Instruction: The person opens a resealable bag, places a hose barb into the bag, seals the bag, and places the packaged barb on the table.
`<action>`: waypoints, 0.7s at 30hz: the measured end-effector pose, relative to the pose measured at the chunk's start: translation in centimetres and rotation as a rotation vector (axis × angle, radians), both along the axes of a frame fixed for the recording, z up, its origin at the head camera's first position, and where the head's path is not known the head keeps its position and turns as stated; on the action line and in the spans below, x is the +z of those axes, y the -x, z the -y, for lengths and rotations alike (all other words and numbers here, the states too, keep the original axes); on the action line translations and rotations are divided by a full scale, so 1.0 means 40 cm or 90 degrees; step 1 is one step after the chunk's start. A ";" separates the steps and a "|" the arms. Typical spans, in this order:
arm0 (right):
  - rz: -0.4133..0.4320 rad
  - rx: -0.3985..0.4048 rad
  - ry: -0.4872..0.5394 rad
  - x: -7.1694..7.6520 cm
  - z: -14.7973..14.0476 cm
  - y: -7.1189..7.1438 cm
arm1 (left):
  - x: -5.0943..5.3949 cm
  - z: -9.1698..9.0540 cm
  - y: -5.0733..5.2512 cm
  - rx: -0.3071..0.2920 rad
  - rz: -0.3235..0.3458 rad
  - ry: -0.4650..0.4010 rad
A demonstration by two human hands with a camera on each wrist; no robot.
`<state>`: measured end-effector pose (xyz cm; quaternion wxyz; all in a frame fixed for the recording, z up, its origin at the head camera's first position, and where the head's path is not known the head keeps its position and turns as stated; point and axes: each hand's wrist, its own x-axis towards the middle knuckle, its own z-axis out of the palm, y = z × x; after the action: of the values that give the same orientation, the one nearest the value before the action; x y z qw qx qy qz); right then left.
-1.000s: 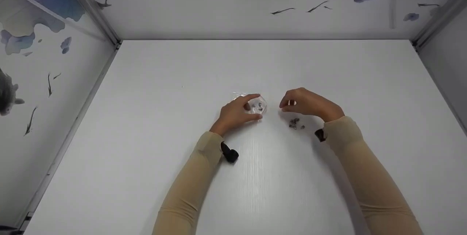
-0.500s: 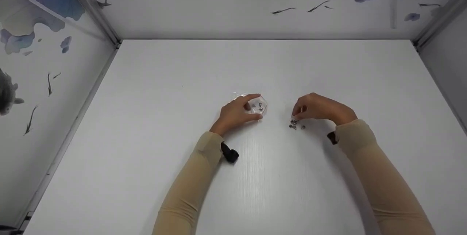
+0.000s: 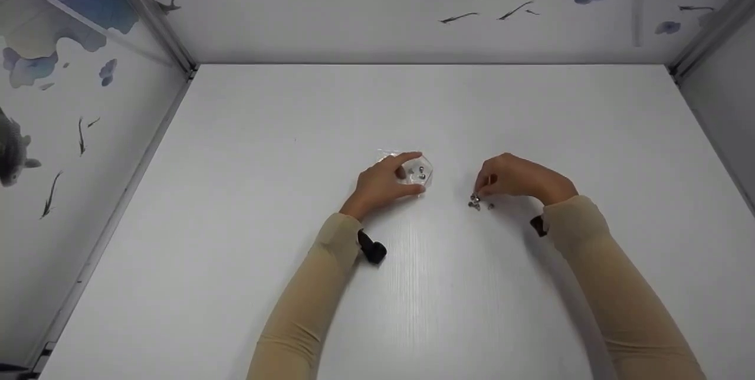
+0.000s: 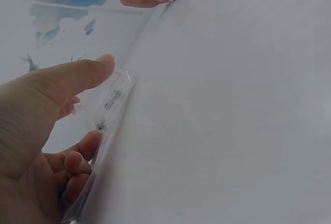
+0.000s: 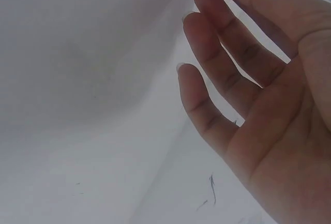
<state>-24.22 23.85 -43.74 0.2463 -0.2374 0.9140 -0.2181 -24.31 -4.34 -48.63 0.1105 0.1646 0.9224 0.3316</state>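
Observation:
My left hand (image 3: pixel 380 185) grips a small clear container (image 3: pixel 426 174) around its sides, thumb on the near edge and a finger on the far edge. A few small metal pieces (image 3: pixel 422 176) lie inside it. The left wrist view shows the clear container (image 4: pixel 116 92) edge-on between the thumb and curled fingers of that hand (image 4: pixel 51 115). My right hand (image 3: pixel 519 179) is over a little pile of metal pieces (image 3: pixel 474 205), thumb and forefinger pinching at one. Seen from the right wrist, the other fingers of this hand (image 5: pixel 258 94) are spread and loosely bent; the pinch is mostly cut off.
Clear plastic film (image 3: pixel 384 153) sticks out behind the left hand. One loose metal piece (image 3: pixel 491 206) lies just right of the pile. Printed panels (image 3: pixel 354 20) stand along the back and sides of the white table (image 3: pixel 295 108).
My right hand has moved right and toward me, from between the container and the pile down to the pile's metal pieces. My left hand and the container have stayed in place.

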 end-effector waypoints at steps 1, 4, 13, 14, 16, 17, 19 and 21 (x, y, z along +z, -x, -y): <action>0.000 -0.001 -0.001 -0.002 0.001 0.000 | -0.001 0.000 0.000 0.000 0.000 0.000; -0.003 -0.001 -0.006 -0.005 0.004 0.000 | -0.006 0.000 0.001 0.001 -0.002 0.002; -0.023 0.008 -0.003 -0.001 0.015 0.002 | -0.005 -0.001 0.002 0.004 -0.003 0.006; -0.028 0.008 0.000 -0.001 0.016 0.003 | -0.004 -0.001 0.002 0.004 -0.003 0.004; -0.040 0.011 0.009 0.000 0.019 0.005 | -0.003 -0.001 0.001 0.004 0.000 0.001; -0.046 0.014 0.015 0.001 0.020 0.006 | -0.002 -0.001 0.000 0.005 0.001 -0.002; -0.059 0.021 0.025 0.001 0.023 0.008 | -0.001 0.000 -0.001 0.005 0.002 -0.004; -0.070 0.031 0.038 0.002 0.026 0.010 | 0.000 0.000 -0.002 0.005 0.001 -0.005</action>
<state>-24.60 22.79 -43.65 0.1937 -0.2781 0.9133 -0.2258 -24.23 -4.34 -48.64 0.1095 0.1609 0.9216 0.3359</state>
